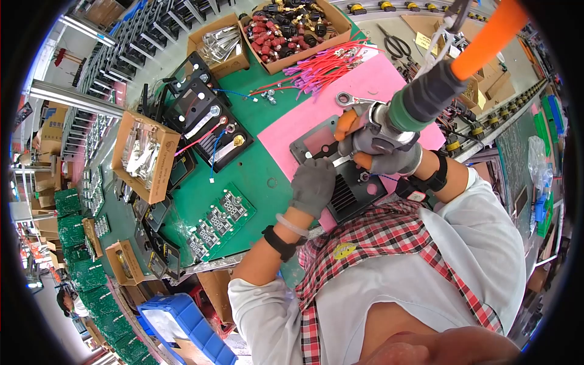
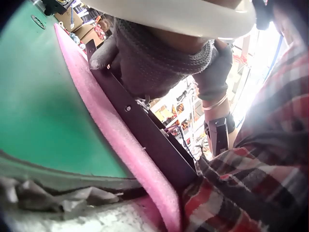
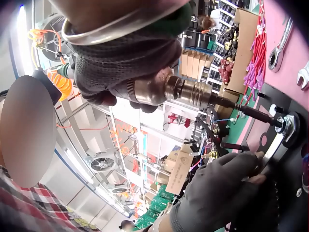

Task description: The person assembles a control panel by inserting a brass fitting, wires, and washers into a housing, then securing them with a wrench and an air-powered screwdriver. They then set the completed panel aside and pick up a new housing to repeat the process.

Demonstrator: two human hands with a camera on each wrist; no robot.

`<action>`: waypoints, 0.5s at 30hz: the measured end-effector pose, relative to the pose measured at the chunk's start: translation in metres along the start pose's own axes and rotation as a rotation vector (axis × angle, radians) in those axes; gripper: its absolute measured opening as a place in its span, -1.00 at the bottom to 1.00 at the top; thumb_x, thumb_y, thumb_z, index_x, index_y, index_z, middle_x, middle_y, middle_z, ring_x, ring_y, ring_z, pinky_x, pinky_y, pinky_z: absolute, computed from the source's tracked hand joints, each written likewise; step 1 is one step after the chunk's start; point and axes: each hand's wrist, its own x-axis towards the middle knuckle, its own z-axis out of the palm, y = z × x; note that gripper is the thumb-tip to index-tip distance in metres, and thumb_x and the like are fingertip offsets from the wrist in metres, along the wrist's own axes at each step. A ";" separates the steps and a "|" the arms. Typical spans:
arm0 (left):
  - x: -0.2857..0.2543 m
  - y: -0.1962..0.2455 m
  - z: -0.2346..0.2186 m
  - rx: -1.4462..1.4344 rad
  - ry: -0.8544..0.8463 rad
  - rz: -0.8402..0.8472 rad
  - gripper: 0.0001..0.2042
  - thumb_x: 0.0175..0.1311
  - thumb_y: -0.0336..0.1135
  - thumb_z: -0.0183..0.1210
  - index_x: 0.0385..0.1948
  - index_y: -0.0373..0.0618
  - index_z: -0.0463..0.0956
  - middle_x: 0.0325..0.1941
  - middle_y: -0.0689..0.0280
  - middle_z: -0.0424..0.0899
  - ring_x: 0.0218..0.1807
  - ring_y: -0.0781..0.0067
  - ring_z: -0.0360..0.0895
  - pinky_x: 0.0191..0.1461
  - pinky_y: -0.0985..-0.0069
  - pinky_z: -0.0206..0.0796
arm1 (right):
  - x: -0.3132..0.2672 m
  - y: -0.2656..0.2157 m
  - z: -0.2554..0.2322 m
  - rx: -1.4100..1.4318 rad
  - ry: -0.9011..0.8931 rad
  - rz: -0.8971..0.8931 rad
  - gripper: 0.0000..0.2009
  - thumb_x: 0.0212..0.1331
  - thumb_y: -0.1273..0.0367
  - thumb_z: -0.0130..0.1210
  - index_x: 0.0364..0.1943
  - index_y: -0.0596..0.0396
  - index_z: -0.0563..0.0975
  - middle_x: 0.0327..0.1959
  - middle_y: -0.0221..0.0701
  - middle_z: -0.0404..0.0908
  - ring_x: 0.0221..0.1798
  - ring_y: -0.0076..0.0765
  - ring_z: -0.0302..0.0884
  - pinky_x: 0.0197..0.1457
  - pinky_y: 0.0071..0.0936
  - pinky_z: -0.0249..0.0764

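The right hand point(image 1: 380, 143) grips a powered driver point(image 3: 188, 92) with fingers wrapped round its body, bit seated on a fastener point(image 3: 285, 123) at the black panel point(image 1: 356, 188) lying on the pink mat point(image 1: 286, 125) on the table. The left hand point(image 1: 313, 185) presses flat on the panel, fingers extended, steadying a metal strip point(image 3: 270, 147). Judged from this, fastening is under way; whether the fastener is fully seated, and how many remain, cannot be determined.
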 end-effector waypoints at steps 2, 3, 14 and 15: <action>-0.001 0.000 -0.005 -0.036 0.025 0.001 -0.82 0.05 -0.35 0.05 -0.30 -0.13 0.46 -0.42 0.29 0.51 -0.32 0.36 0.49 -0.42 0.43 0.39 | 0.000 0.009 -0.003 -0.007 -0.003 -0.075 -0.56 -0.15 0.60 0.08 -0.06 0.07 0.34 -0.07 -0.32 0.40 -0.17 -0.45 0.43 -0.13 -0.49 0.42; -0.001 0.002 -0.007 -0.064 0.024 -0.029 -0.81 0.04 -0.33 0.07 -0.29 -0.13 0.45 -0.42 0.29 0.51 -0.32 0.34 0.49 -0.41 0.42 0.39 | 0.000 0.012 -0.004 -0.011 -0.005 -0.113 -0.54 -0.15 0.59 0.08 -0.04 0.08 0.34 -0.05 -0.33 0.40 -0.17 -0.46 0.43 -0.13 -0.50 0.41; -0.020 0.009 -0.003 -0.433 0.222 -0.361 -0.62 -0.13 -0.12 0.30 -0.32 -0.12 0.44 -0.35 0.21 0.52 -0.27 0.14 0.44 -0.24 0.25 0.28 | 0.007 0.003 -0.007 -0.037 0.010 -0.078 -0.50 -0.09 0.57 0.06 0.06 0.12 0.30 -0.04 -0.38 0.40 -0.17 -0.52 0.44 -0.09 -0.54 0.40; -0.019 0.010 -0.002 -0.421 0.228 -0.362 -0.62 -0.13 -0.11 0.30 -0.33 -0.12 0.44 -0.35 0.21 0.52 -0.28 0.13 0.44 -0.25 0.25 0.28 | 0.011 -0.003 -0.009 -0.160 0.065 -0.150 -0.50 -0.09 0.58 0.06 0.05 0.12 0.30 -0.05 -0.38 0.41 -0.18 -0.52 0.44 -0.09 -0.53 0.41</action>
